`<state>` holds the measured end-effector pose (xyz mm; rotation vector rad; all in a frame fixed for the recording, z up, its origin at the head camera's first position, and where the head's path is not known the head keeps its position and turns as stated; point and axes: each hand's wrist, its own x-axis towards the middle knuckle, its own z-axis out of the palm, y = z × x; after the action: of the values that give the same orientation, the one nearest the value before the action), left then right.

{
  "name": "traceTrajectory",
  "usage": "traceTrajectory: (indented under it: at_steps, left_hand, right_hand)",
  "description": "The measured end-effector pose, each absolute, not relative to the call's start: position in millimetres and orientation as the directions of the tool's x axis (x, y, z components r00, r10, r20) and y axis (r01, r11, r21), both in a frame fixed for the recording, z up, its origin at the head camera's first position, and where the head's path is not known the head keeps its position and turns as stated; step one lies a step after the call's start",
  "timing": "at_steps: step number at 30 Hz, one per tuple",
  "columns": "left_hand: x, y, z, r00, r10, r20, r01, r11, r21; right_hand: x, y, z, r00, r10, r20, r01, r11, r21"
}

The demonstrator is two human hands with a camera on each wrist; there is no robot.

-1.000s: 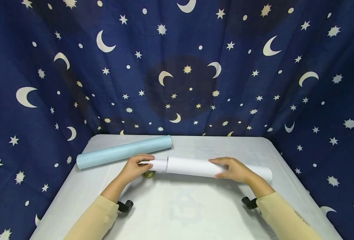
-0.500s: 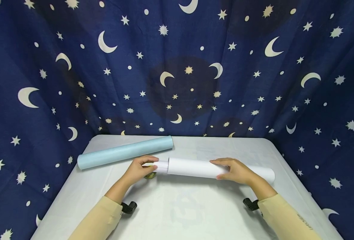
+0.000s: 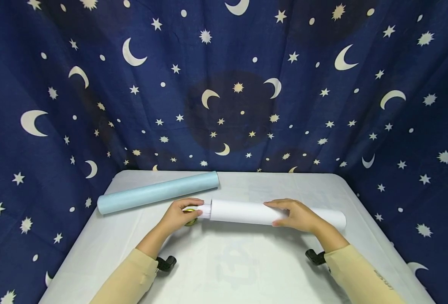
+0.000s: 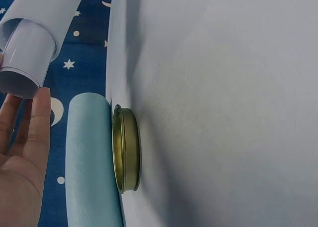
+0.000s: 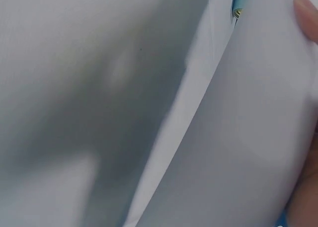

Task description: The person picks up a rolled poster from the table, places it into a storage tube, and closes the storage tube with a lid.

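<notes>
A wide white paper roll (image 3: 243, 212) is held level above the table, its hollow end facing left. Out of that end sticks a narrower white paper roll (image 3: 206, 212), partly inside the wider one. My left hand (image 3: 182, 215) grips the narrower roll by its outer end; in the left wrist view the fingertips touch the rim of this inner roll (image 4: 30, 53). With thumb and fingers on either side, my right hand (image 3: 297, 216) holds the wide roll right of its middle. The right wrist view shows mostly the wide roll's side (image 5: 223, 137).
A light blue roll (image 3: 157, 193) lies slanted on the white table (image 3: 239, 261) behind my left hand. A round gold-coloured tin (image 4: 130, 150) rests on the table near that hand, partly hidden in the head view. A dark blue curtain (image 3: 224, 63) surrounds the table's back and sides.
My left hand has shifted right, and less of the narrower roll sticks out of the wide one. More of the tin shows in the head view. My right hand stays nearly in place.
</notes>
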<state>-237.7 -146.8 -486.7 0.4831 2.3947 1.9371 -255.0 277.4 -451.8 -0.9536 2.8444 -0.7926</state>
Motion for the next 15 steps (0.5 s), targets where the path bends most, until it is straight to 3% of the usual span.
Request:
traceTrajectory:
  at_steps: [8, 15]
  left_hand:
    - [-237.3, -142.2, -486.2, -0.956, 0.253, 0.151, 0.205, 0.201, 0.958]
    - [-240.0, -139.2, -488.6, -0.942, 0.268, 0.202, 0.265, 0.224, 0.938]
  right_hand:
    - [-253.9, 278.0, -451.0, -0.809, -0.574, 0.128, -0.556, 0.676, -0.483]
    - [-251.6, 278.5, -449.6, -0.817, -0.564, 0.122, -0.543, 0.681, -0.491]
